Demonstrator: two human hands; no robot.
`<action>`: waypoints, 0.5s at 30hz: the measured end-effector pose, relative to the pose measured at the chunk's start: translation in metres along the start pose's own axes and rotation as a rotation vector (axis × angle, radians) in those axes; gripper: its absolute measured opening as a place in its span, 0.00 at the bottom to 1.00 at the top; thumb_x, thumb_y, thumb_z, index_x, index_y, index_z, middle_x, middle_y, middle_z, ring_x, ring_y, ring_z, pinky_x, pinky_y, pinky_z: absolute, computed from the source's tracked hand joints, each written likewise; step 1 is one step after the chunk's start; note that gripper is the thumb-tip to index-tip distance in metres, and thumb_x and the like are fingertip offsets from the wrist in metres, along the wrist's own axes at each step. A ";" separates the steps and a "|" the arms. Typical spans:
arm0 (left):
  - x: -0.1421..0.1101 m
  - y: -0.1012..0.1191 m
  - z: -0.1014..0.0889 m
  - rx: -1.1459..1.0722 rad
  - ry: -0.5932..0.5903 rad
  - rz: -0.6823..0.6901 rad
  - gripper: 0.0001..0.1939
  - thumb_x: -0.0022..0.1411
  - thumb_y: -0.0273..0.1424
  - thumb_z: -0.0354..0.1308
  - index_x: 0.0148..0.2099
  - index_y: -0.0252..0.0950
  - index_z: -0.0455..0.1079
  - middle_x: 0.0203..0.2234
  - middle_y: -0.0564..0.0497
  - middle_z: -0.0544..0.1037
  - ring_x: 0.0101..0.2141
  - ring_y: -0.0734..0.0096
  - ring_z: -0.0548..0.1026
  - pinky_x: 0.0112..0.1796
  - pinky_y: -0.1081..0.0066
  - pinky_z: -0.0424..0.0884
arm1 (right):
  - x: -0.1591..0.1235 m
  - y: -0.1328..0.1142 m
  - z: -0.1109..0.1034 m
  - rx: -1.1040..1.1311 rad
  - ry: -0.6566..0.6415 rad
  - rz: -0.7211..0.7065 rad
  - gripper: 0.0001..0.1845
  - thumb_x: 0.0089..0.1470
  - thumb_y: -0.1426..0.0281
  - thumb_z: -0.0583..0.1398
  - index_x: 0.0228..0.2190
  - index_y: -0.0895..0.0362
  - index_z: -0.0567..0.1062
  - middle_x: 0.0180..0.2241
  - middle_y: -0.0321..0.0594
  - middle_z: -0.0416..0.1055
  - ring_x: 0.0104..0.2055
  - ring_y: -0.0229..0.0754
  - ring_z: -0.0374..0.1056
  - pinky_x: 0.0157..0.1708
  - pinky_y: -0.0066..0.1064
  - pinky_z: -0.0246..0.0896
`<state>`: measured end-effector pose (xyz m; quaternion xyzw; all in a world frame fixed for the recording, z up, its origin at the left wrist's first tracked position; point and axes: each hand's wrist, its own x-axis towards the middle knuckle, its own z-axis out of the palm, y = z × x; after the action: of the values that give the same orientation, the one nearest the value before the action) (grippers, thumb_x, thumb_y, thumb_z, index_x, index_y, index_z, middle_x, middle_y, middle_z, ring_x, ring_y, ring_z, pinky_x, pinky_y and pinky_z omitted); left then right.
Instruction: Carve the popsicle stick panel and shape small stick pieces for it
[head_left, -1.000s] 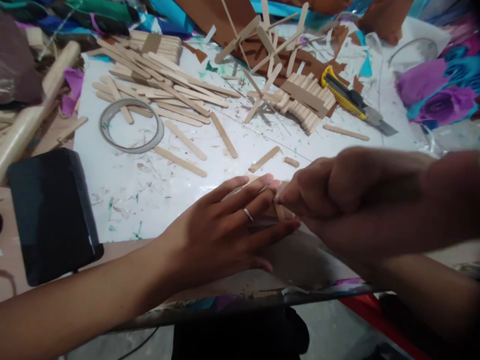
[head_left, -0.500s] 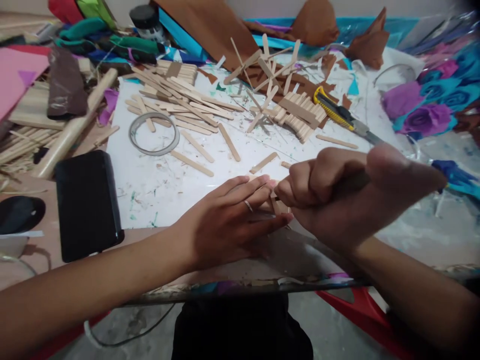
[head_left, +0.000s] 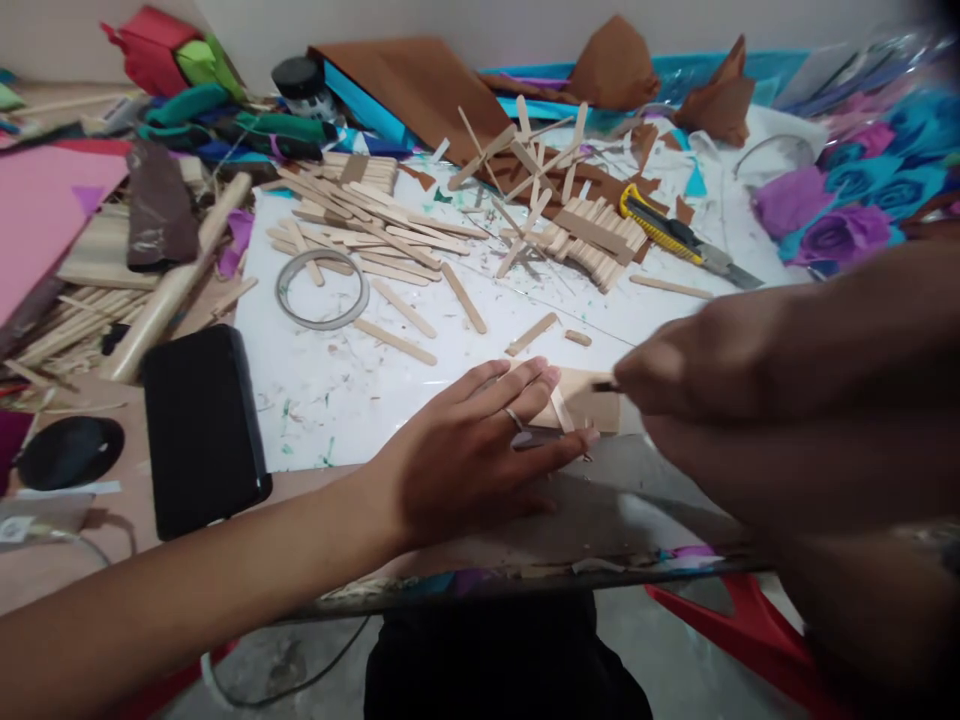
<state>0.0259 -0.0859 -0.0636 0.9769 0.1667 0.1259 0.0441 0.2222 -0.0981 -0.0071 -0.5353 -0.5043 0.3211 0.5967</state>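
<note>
My left hand (head_left: pixel 472 450) lies flat with its fingers stretched out, a ring on one of them. Its fingertips press down on a craft stick (head_left: pixel 561 408) and a flat tan piece (head_left: pixel 596 402) at the front edge of the white sheet. To the right of that piece, my right hand (head_left: pixel 720 380) is closed and partly smeared by motion. A thin dark-tipped tool (head_left: pixel 604 386) pokes out of its fingers; the rest of the tool is hidden. Close by on the sheet are a short cut stick (head_left: pixel 578 338) and a longer stick (head_left: pixel 532 334).
Several loose craft sticks (head_left: pixel 390 230) and a tape roll (head_left: pixel 322 290) are on the white sheet. Farther back lies a yellow box cutter (head_left: pixel 675 235). A black phone (head_left: pixel 204 430) is at left, paper flowers (head_left: pixel 847 215) at right. The table edge (head_left: pixel 525 580) runs in front.
My right hand has pulled away to the right from beside my left fingers and turned over, uncovering the tan piece and the dark tip. My left hand stays pressed down.
</note>
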 end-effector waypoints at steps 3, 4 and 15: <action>0.001 -0.001 0.001 -0.005 0.040 0.009 0.29 0.71 0.50 0.56 0.70 0.48 0.64 0.65 0.37 0.65 0.67 0.43 0.64 0.64 0.45 0.64 | 0.004 0.001 0.012 0.322 -0.172 0.100 0.36 0.63 0.46 0.53 0.12 0.53 0.54 0.10 0.27 0.45 0.12 0.30 0.41 0.11 0.27 0.44; 0.001 -0.002 0.002 -0.014 0.048 0.005 0.29 0.71 0.50 0.56 0.70 0.49 0.65 0.65 0.38 0.65 0.66 0.44 0.64 0.64 0.46 0.64 | 0.004 0.003 0.015 0.450 -0.222 0.136 0.36 0.61 0.47 0.56 0.12 0.54 0.53 0.09 0.28 0.45 0.11 0.30 0.40 0.11 0.27 0.42; -0.001 -0.005 0.003 -0.091 0.020 0.002 0.29 0.72 0.49 0.54 0.71 0.50 0.64 0.62 0.38 0.69 0.65 0.43 0.66 0.63 0.43 0.63 | -0.007 0.008 0.019 0.645 -0.278 0.174 0.35 0.61 0.51 0.59 0.13 0.56 0.56 0.11 0.30 0.46 0.14 0.29 0.42 0.16 0.28 0.38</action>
<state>0.0236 -0.0815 -0.0673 0.9728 0.1603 0.1432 0.0865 0.2033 -0.0969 -0.0183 -0.3117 -0.4059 0.5829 0.6311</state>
